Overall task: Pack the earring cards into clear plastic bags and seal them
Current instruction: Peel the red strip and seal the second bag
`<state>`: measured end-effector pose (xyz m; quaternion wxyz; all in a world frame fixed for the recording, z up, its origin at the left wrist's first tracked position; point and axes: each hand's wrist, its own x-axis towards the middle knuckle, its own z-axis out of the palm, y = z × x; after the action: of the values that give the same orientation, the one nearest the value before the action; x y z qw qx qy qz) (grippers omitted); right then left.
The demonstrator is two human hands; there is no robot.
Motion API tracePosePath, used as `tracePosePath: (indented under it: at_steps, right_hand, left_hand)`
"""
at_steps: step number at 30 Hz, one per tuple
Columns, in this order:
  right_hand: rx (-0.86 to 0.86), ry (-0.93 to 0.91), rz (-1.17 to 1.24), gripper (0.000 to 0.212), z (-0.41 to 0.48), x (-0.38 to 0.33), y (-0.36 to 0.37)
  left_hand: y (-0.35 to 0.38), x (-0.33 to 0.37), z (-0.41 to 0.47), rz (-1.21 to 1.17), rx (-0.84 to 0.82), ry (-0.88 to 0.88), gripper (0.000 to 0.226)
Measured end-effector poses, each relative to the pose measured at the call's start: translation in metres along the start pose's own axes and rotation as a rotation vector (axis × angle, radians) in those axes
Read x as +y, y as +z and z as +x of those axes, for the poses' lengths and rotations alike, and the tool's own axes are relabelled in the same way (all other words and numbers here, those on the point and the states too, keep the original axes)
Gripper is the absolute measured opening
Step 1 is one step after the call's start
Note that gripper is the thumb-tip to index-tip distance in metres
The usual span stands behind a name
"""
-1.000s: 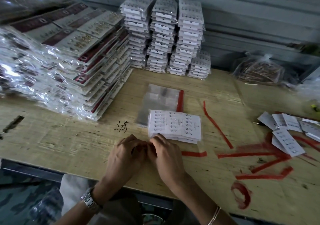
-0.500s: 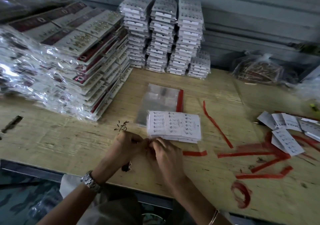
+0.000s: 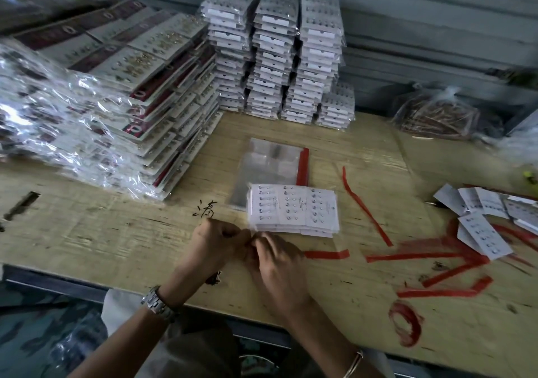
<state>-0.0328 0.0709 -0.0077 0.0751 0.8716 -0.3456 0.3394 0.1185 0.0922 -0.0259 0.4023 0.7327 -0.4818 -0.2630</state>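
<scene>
Clear plastic bag (image 3: 334, 239) lying flat at near-centre of wooden table (image 3: 102, 238), filled with stack of white earring cards (image 3: 292, 210) showing rows of small studs. Open flap toward near edge, red strip (image 3: 326, 254) along it. Left hand (image 3: 217, 242) and right hand (image 3: 279, 264) touching at bag's near-left corner, fingers curled in a close pinch; exact item pinched not discernible. Empty bags (image 3: 272, 165) just behind. Sealed packs stacked (image 3: 273, 54) at rear.

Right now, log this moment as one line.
hands: both pinching bag flap | card pack: bagged, on table | seal: not yet visible
</scene>
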Motion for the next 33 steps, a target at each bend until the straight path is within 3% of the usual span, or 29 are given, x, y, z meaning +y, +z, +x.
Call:
tracePosePath:
  at_steps: [5,11,16,21,27,33]
  right_hand:
    - [-0.005,0.02,0.038,0.028,0.002,0.001,0.0]
    - [-0.121,0.235,0.257,0.017,-0.004,0.001,-0.003]
    - [-0.202,0.29,0.264,0.018,0.002,-0.003,-0.008]
    - [-0.25,0.233,0.143,0.026,0.009,-0.006,-0.011]
    - [-0.114,0.118,0.045,0.023,0.009,-0.011,-0.007]
    - [-0.092,0.078,0.037,0.021,0.005,-0.01,-0.005]
  left_hand:
    - [-0.003,0.003,0.001,-0.026,-0.023,-0.033,0.034]
    - [-0.008,0.009,-0.001,-0.041,-0.034,-0.006,0.033]
    - [-0.007,0.011,-0.003,0.049,-0.019,0.01,0.029]
    - [-0.001,0.011,-0.001,0.057,-0.003,-0.062,0.028]
    - [0.005,0.005,0.0,0.019,-0.003,-0.164,0.035]
    - [0.011,-0.001,-0.001,-0.082,-0.022,-0.196,0.046]
